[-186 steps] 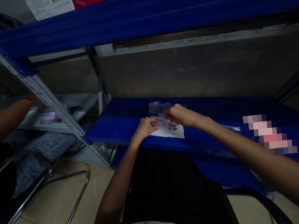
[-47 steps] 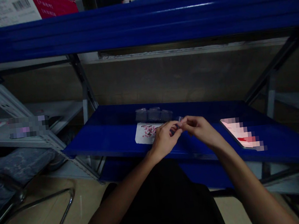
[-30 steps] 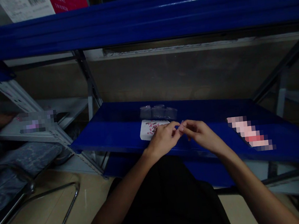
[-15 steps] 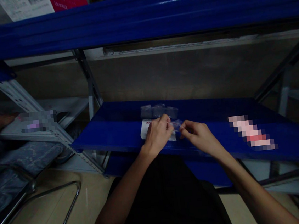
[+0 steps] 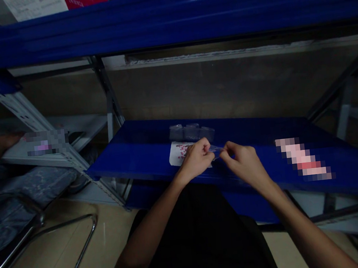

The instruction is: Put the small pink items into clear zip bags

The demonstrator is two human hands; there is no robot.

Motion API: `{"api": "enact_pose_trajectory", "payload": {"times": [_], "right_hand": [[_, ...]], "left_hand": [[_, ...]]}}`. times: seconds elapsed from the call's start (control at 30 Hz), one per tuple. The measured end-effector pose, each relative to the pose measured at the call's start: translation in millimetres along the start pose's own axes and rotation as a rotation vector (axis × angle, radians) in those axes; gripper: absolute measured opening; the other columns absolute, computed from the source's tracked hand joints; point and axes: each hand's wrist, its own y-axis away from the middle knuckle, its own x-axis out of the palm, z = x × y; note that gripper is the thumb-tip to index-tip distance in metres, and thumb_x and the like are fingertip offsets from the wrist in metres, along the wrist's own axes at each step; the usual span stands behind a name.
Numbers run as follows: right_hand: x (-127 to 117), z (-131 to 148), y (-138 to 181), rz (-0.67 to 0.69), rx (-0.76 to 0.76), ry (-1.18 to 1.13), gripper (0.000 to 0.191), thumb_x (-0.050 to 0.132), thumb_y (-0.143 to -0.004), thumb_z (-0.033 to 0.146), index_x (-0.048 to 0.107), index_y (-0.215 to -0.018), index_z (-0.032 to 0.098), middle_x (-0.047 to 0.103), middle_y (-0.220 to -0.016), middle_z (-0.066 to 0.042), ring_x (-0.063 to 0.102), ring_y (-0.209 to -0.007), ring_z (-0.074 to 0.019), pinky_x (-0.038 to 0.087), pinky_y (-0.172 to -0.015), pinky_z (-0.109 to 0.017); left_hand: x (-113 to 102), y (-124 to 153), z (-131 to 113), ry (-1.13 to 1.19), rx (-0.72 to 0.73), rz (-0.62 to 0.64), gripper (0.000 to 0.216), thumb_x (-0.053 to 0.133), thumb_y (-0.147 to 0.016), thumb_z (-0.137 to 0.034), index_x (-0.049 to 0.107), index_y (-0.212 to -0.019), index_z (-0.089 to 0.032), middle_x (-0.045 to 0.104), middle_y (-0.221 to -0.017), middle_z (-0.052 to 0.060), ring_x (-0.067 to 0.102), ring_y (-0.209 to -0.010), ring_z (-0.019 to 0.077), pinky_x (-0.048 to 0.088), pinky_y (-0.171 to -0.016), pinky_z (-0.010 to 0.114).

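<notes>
1. A small clear plastic bag (image 5: 215, 149) is pinched between the left hand (image 5: 196, 160) and the right hand (image 5: 245, 164), just above the front edge of the blue metal shelf (image 5: 143, 155).
2. Both hands are closed on the bag's ends; its contents cannot be made out.
3. At 10 o'clock from the left hand, small pink pieces (image 5: 182, 150) are left unbagged on a white paper sheet (image 5: 175, 158).
4. At 12 o'clock, three clear plastic cups (image 5: 191, 132) are lined up.

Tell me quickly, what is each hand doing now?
Left hand: closed, pinching the small clear bag.
Right hand: closed, pinching the same bag's other end.
</notes>
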Motion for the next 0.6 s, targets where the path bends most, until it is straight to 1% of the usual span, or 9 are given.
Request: {"api": "enact_pose_trajectory", "payload": {"times": [0.07,0.13,0.2,0.27,0.33,0.4,0.47,0.5,0.6], "right_hand": [[0.5,0.0,-0.2,0.005,0.018,-0.059,0.034,0.054,-0.094,0.043,0.047,-0.068,0.023,0.053,-0.057,0.001,0.048,-0.053,-0.0147,0.031,-0.056,-0.029],[0.4,-3.2,-3.5,0.034,0.063,-0.274,0.034,0.057,-0.094,0.052,0.052,-0.077,0.023,0.061,-0.067,-0.001,0.056,-0.060,-0.0167,0.038,-0.057,-0.027],[0.8,-9.9,-8.8,0.032,0.183,-0.535,0.035,0.060,-0.092,0.059,0.056,-0.090,0.024,0.069,-0.085,-0.004,0.066,-0.076,-0.0205,0.045,-0.058,-0.026],[2.9,-17.8,-13.8,0.041,0.350,-0.762,0.035,0.061,-0.091,0.058,0.058,-0.103,0.025,0.071,-0.100,-0.007,0.070,-0.090,-0.0234,0.052,-0.060,-0.027],[6.6,-23.5,-16.2,0.140,0.500,-0.962,0.033,0.060,-0.094,0.053,0.059,-0.112,0.025,0.073,-0.107,-0.009,0.072,-0.094,-0.0238,0.057,-0.064,-0.029],[11.0,-25.7,-15.7,0.325,0.592,-1.159,0.032,0.057,-0.097,0.048,0.061,-0.117,0.022,0.075,-0.107,-0.011,0.074,-0.095,-0.0241,0.060,-0.070,-0.032],[14.6,-25.8,-13.8,0.484,0.622,-1.308,0.032,0.058,-0.098,0.046,0.063,-0.115,0.020,0.076,-0.107,-0.014,0.076,-0.096,-0.0249,0.062,-0.074,-0.033],[15.8,-25.9,-12.9,0.525,0.617,-1.352,0.030,0.061,-0.097,0.044,0.064,-0.114,0.019,0.077,-0.106,-0.014,0.076,-0.096,-0.0246,0.062,-0.074,-0.031],[18.4,-29.5,-12.2,0.474,0.561,-1.360,0.024,0.075,-0.089,0.031,0.069,-0.109,0.018,0.078,-0.095,-0.010,0.078,-0.089,-0.0203,0.063,-0.072,-0.024]], "left_hand": [[-2.9,-0.5,-0.1,0.012,0.027,0.017,0.017,0.053,-0.080,-0.013,0.039,-0.073,-0.019,0.038,-0.061,-0.007,0.037,-0.057,0.0077,0.024,-0.055,0.024],[-6.4,-1.0,-0.4,0.053,0.031,0.021,0.015,0.055,-0.081,-0.016,0.041,-0.075,-0.020,0.039,-0.060,-0.007,0.037,-0.056,0.0076,0.024,-0.054,0.023],[-10.8,-2.1,-0.3,0.138,-0.001,0.017,0.017,0.057,-0.079,-0.015,0.041,-0.077,-0.020,0.039,-0.060,-0.008,0.039,-0.054,0.0068,0.026,-0.053,0.021],[-15.9,-3.8,0.1,0.268,-0.034,0.035,0.020,0.059,-0.075,-0.014,0.040,-0.078,-0.020,0.041,-0.064,-0.008,0.045,-0.056,0.0064,0.034,-0.054,0.020],[-21.4,-5.5,0.4,0.399,-0.038,0.071,0.022,0.060,-0.073,-0.013,0.040,-0.080,-0.020,0.043,-0.069,-0.008,0.052,-0.059,0.0071,0.043,-0.057,0.020],[-26.6,-6.6,0.3,0.466,-0.012,0.088,0.021,0.060,-0.073,-0.013,0.042,-0.081,-0.019,0.044,-0.073,-0.007,0.054,-0.063,0.0070,0.048,-0.060,0.021],[-31.1,-7.0,0.0,0.472,0.021,0.080,0.018,0.060,-0.074,-0.012,0.045,-0.082,-0.018,0.045,-0.077,-0.006,0.053,-0.066,0.0058,0.050,-0.063,0.020],[-33.0,-7.0,0.1,0.474,0.025,0.082,0.018,0.061,-0.074,-0.011,0.046,-0.082,-0.018,0.046,-0.079,-0.005,0.053,-0.067,0.0055,0.051,-0.064,0.020],[-37.7,-6.6,2.6,0.506,-0.033,0.126,0.021,0.063,-0.076,-0.013,0.046,-0.087,-0.018,0.051,-0.086,-0.003,0.061,-0.066,0.0069,0.057,-0.061,0.023]]}}
